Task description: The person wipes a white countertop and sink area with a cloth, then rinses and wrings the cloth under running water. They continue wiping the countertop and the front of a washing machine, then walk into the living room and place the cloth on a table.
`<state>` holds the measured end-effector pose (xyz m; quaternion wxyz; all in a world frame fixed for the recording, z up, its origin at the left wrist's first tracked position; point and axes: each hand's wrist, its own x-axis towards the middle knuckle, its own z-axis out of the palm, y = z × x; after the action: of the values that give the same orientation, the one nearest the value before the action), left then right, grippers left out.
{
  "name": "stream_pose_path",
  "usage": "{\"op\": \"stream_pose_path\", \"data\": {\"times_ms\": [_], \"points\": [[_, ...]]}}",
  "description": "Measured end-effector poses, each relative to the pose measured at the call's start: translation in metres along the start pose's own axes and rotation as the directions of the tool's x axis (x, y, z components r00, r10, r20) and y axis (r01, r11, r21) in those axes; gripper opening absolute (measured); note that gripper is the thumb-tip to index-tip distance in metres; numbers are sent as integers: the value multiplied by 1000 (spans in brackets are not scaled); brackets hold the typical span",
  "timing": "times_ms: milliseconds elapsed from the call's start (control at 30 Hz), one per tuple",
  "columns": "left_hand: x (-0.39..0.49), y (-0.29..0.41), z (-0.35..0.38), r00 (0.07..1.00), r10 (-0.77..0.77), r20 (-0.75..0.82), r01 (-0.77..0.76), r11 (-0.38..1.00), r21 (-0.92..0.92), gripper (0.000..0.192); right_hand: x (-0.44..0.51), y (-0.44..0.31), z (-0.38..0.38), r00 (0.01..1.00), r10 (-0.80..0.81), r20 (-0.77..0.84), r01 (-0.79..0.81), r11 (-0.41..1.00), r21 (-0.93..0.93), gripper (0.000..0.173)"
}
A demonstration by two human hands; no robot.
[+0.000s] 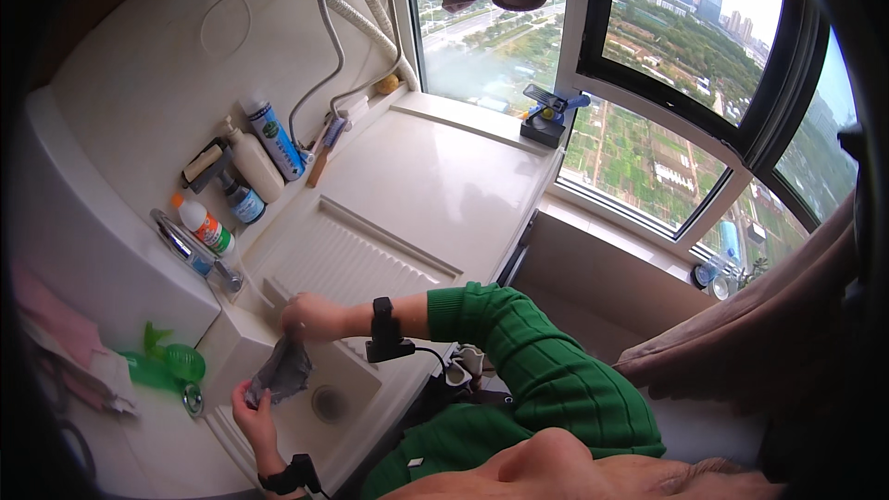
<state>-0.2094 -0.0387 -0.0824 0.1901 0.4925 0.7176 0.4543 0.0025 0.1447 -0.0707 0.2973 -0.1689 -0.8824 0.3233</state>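
A wet grey cloth (283, 371) is stretched between my two hands above the basin of a white laundry sink (347, 423). My left hand (254, 411) grips its lower end, thumb on top. At the upper end my right hand (305, 316) is closed on the cloth, slightly blurred. Below and right of the cloth lies the round drain (330, 403). The chrome faucet (226, 276) stands beyond the basin, up and left of my right hand. The ribbed washboard (340, 250) slopes behind my right hand.
Along the back ledge stand an orange-capped bottle (203, 223), a dark spray bottle (243, 200), a pump bottle (255, 160), a blue and white can (274, 139) and a wooden-handled brush (326, 153). A green spray bottle (156, 369) lies left of the basin. Windows (684, 48) rise at the right.
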Motion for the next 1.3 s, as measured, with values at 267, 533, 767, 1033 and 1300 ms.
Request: {"op": "stream_pose_path", "data": {"times_ms": [267,533,767,1033,1300], "points": [[1,-12,5,994,-94,62,111,909,-401,29,-4,1,-19,939,235,251,-328,833,447,26],[-7,21,17,936,36,349,328,264,-907,52,-7,-13,-14,893,376,249,-449,685,574,28],[-14,36,35,957,-11,291,284,252,-925,56,-5,-9,-4,922,385,35,-345,779,524,24],[-18,30,43,954,-92,286,296,449,-843,66,-8,11,-4,911,409,-44,-347,822,452,34],[-10,43,36,980,-48,191,194,398,-897,68,-19,-11,-7,988,151,-22,-141,959,247,44]]}}
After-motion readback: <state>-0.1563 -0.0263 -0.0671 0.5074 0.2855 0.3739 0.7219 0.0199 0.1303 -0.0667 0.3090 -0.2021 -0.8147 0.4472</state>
